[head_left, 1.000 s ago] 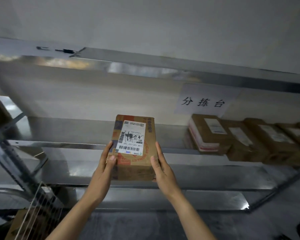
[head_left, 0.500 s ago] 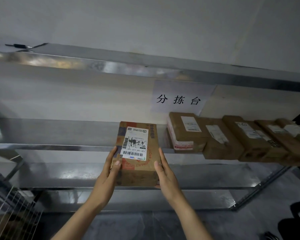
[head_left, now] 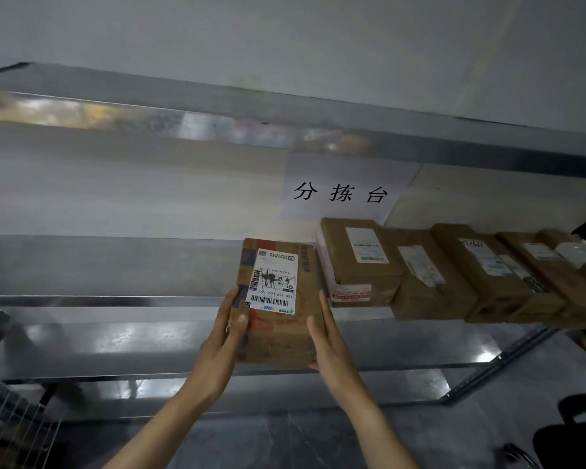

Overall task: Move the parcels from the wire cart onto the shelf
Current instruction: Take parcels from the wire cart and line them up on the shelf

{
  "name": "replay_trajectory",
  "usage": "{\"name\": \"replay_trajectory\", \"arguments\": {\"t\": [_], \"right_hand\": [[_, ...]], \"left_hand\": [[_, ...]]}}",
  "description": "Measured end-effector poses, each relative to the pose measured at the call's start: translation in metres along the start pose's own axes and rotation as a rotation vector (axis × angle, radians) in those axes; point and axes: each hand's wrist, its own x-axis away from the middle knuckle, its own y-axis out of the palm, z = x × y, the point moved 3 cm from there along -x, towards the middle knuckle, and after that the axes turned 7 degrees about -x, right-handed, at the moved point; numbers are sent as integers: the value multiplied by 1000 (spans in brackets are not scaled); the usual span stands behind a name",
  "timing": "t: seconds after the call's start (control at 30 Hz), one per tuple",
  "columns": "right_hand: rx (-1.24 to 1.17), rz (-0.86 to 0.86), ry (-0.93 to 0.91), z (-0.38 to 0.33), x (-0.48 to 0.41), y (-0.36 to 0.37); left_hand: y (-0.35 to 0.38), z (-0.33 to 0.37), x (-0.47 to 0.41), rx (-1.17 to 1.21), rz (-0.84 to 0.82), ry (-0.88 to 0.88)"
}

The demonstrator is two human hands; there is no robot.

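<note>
Shifted right, our white-labelled brown cardboard parcel (head_left: 278,336) now sits just beside the row of brown parcels (head_left: 430,272) on the steel shelf (head_left: 115,340); left grip (head_left: 224,330) and right grip (head_left: 329,336) clasp its sides.

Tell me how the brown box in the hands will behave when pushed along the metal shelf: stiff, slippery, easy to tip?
Probably stiff: the box shows straight edges between the left hand and right hand. It should slide easily, since the shelf looks smooth and shiny. Being wide and low, it seems unlikely to tip.
</note>
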Motion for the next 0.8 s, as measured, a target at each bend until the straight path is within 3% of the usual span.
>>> {"name": "replay_trajectory", "arguments": {"t": [0.43,0.8], "right_hand": [[10,-68,26,28,-82,-16],[154,140,74,46,-114,-30]], "left_hand": [[8,-36,-87,30,-169,-21],[30,-49,-138,-21,-213,9]]}}
